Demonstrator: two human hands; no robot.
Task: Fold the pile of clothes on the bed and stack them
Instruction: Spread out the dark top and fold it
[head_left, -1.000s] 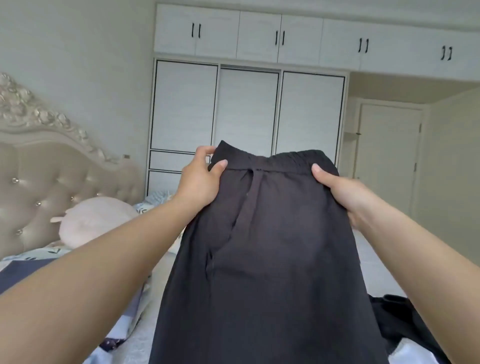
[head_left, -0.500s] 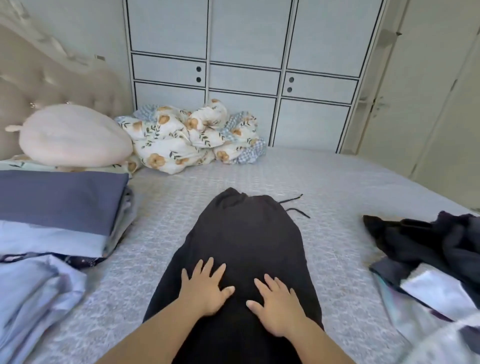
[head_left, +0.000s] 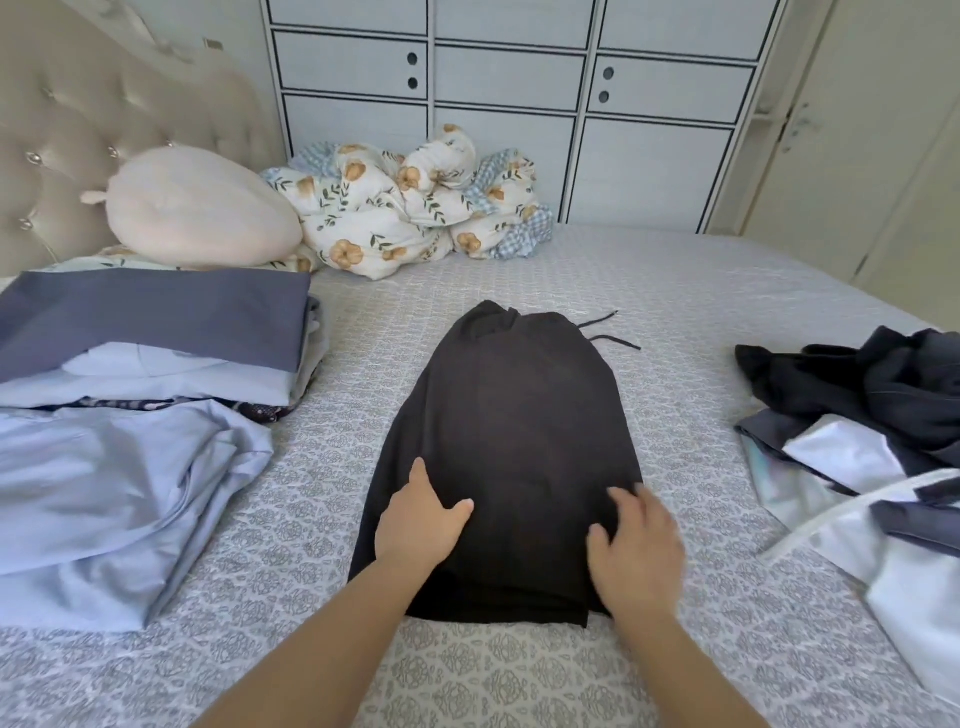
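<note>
Black trousers (head_left: 511, 431) lie folded on the bed (head_left: 322, 467), waistband at the far end with a drawstring trailing to the right. My left hand (head_left: 418, 519) rests flat on their near left part, fingers straight. Near the right edge of the cloth my right hand (head_left: 636, 548) lies flat too, blurred by motion. A stack of folded clothes (head_left: 150, 338), grey-blue on top, sits at the left, with a loose light-blue garment (head_left: 114, 499) in front of it. An unfolded pile of dark and white clothes (head_left: 872, 415) lies at the right.
A pink plush pillow (head_left: 200, 208) and a crumpled floral duvet (head_left: 410, 202) lie at the head of the bed by the tufted headboard (head_left: 88, 114). White wardrobe doors (head_left: 509, 119) stand behind. Bare patterned bedspread shows between the trousers and both piles.
A second ago I held the trousers up by the waistband. They now lie on the bed, and my flat hands have slid apart toward the trousers' side edges.
</note>
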